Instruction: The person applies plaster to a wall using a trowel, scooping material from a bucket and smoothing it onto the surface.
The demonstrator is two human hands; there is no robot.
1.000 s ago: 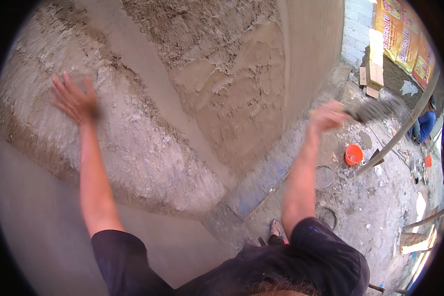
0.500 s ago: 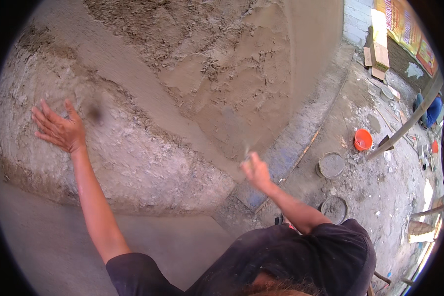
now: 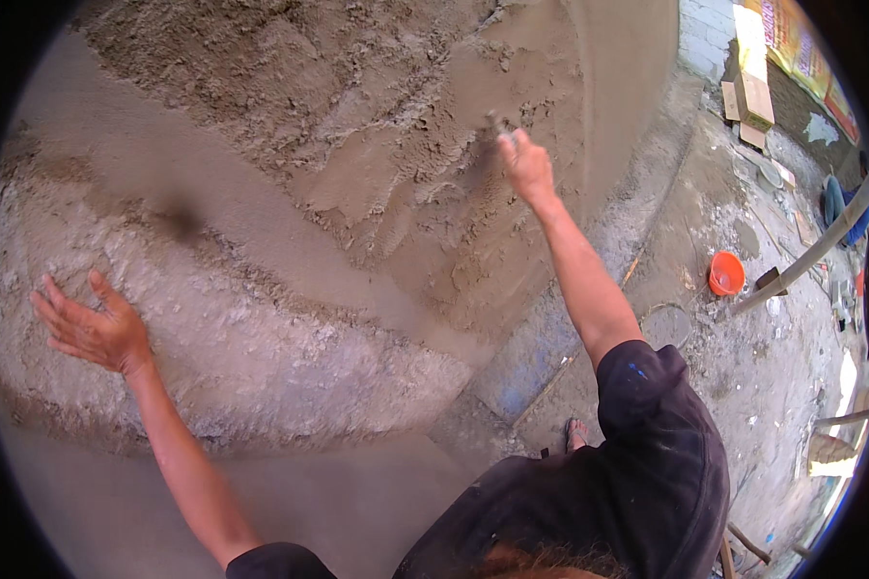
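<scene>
My left hand rests with fingers spread against the rough, pale unplastered band of the wall. My right hand is wrapped round the handle of a trowel, held at the wet, brown mortar higher up. Motion blurs the trowel, and its blade shows only as a dark smear. The mortar is lumpy and ridged in the middle. A smoother plastered strip runs up its right side, and another smooth band slants along its lower left.
On the littered floor at right stand an orange bucket and a round mortar pan, partly behind my right arm. A wooden pole slants up beside them. A cardboard box lies farther back. Another person is at the right edge.
My right hand has moved up and slightly right with the trowel, from the mortar's lower edge to its middle. My left hand appears a little lower and farther left, still spread.
</scene>
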